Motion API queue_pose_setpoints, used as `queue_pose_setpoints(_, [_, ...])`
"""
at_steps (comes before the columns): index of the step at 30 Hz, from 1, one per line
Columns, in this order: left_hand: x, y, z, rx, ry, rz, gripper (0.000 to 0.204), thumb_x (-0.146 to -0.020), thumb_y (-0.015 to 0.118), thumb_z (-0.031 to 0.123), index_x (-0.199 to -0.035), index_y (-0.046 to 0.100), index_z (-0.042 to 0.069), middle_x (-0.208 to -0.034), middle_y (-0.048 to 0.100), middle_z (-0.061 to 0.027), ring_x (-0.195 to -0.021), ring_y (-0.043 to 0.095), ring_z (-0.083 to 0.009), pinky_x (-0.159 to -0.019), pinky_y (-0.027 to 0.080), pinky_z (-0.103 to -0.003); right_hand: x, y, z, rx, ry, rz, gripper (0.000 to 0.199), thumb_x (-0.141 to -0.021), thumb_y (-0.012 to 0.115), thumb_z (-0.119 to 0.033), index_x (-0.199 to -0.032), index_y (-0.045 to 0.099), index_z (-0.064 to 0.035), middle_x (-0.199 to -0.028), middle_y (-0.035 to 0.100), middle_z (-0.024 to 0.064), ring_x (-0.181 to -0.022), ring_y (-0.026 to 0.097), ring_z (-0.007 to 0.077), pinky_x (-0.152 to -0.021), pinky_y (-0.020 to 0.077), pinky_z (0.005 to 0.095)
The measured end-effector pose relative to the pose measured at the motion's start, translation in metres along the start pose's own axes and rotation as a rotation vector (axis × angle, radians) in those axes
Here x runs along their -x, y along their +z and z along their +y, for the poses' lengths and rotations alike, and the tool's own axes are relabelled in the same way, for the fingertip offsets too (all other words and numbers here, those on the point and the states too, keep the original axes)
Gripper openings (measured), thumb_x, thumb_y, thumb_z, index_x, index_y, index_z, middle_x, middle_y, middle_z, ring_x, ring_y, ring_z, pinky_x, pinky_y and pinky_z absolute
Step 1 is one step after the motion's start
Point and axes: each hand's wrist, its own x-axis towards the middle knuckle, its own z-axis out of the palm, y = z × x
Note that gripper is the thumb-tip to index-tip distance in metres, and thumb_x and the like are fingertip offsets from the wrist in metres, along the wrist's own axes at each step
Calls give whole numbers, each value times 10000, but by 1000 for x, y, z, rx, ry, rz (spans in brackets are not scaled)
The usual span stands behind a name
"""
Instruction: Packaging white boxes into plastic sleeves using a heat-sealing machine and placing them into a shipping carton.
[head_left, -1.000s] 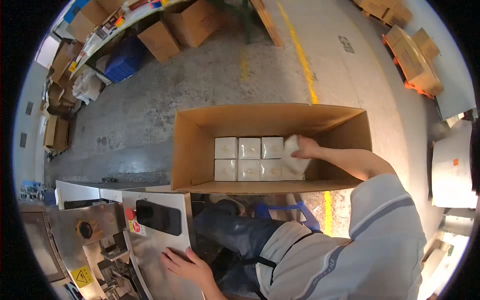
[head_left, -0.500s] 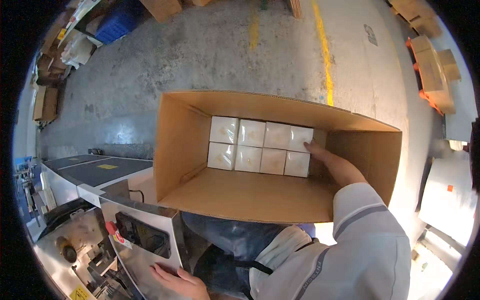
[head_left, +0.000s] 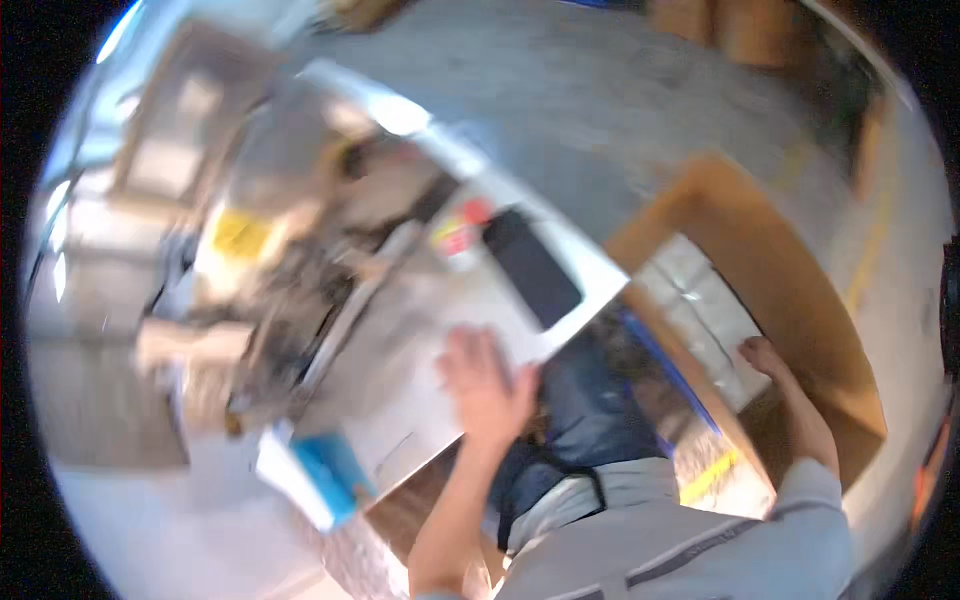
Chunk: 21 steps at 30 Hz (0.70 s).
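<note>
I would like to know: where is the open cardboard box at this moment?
In the head view, the open cardboard box is on the right, beside the person's dark trousers; the right hand reaches into it, near the white packs.

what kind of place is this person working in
Probably a factory or workshop: a metal machine with exposed workings, and a large open cardboard box holding white packs beside it.

Heavy motion blur smears the bright, fisheye-curved view.
</note>
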Motion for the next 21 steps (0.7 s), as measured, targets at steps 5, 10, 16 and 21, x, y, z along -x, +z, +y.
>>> queue_pose_setpoints(5, [33,-78,-53,618,194,-180,620,-901,696,432,-1333,576,3,-1433,501,-270,-1378,426,-422,-1154,327,-487,81,-171,-249,-227,-328,437,454,-988,613,-226,-1359,553,30,-1200,681,192,-1090,649,263,-945,493,372])
queue_pose_setpoints(10, [101,-181,-211,816,-269,378,333,-991,613,221,-1256,645,22,-1131,718,-87,-960,643,-155,-898,499,-314,144,-224,-304,-383,-439,684,455,-1022,592,-208,-1388,526,54,-1321,623,139,-1180,603,223,-1037,451,333])
queue_pose_setpoints(16, [242,-185,-426,-30,-939,871,719,-770,850,295,-1287,550,-106,-1097,712,-203,-960,690,-269,-840,540,-364,174,-189,-435,-372,-561,461,389,-997,621,-153,-1327,576,49,-1214,664,120,-1132,607,183,-1001,467,317])
queue_pose_setpoints(21, [280,-160,-462,429,-991,795,436,-799,821,251,-1077,674,-52,-968,739,-176,-893,707,-221,-818,544,-354,177,-165,-518,-334,-769,327,372,-953,606,-28,-1319,579,35,-1182,672,115,-1064,635,165,-944,489,291])
